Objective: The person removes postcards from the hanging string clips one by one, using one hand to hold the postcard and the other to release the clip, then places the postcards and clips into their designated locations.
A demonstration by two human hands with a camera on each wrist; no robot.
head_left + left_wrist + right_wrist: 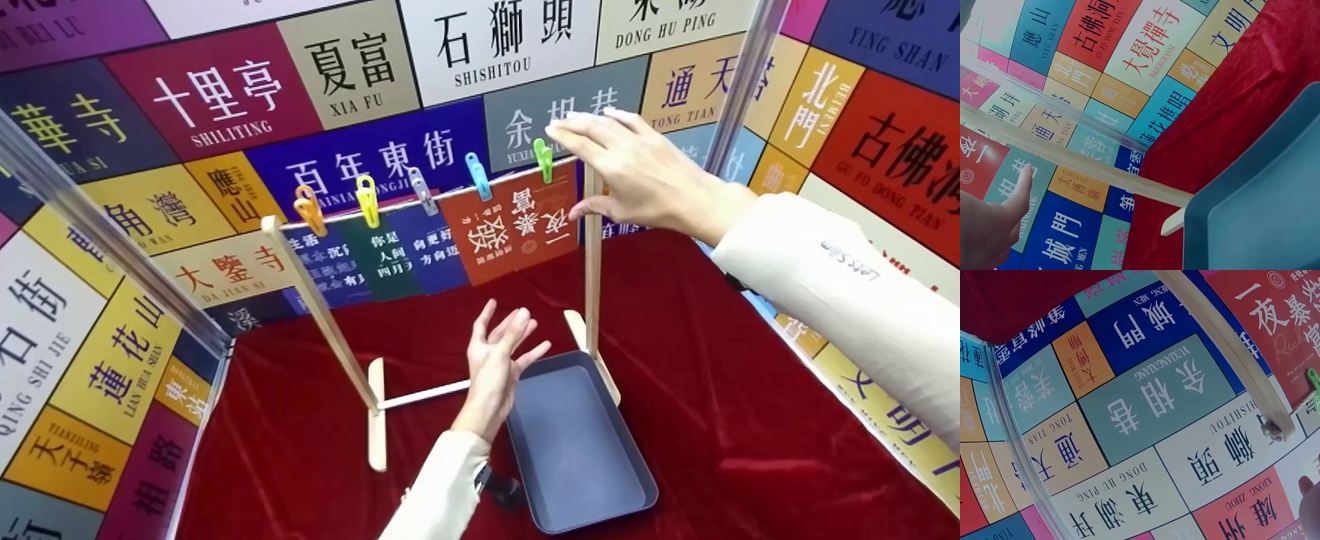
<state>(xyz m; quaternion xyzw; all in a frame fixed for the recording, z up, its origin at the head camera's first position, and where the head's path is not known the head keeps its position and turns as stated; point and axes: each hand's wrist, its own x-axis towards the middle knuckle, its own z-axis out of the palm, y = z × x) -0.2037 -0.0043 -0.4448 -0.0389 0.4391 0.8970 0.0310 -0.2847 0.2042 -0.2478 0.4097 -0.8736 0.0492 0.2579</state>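
My right hand (637, 172), fingers extended, is at the top of the wooden rack's right post (592, 285), close to a green clothespin (544, 163). In the right wrist view only a fingertip (1310, 495) shows at the edge. A red card (517, 229) hangs upside down from the string beside that post. Lower down, my left hand (491, 375) has spread, loosely bent fingers and holds nothing; it is between the posts, by the left side of a grey tray (585, 442). Blue (477, 178), grey (422, 192), yellow (367, 201) and orange (309, 210) clothespins also sit on the string.
A green card (386, 266) and blue cards (429, 251) hang left of the red one. The rack's left post (322, 315) and low crossbar (427, 394) stand on dark red cloth (750, 420). Panels of printed place names surround the table, with a clear corner strip (739, 97).
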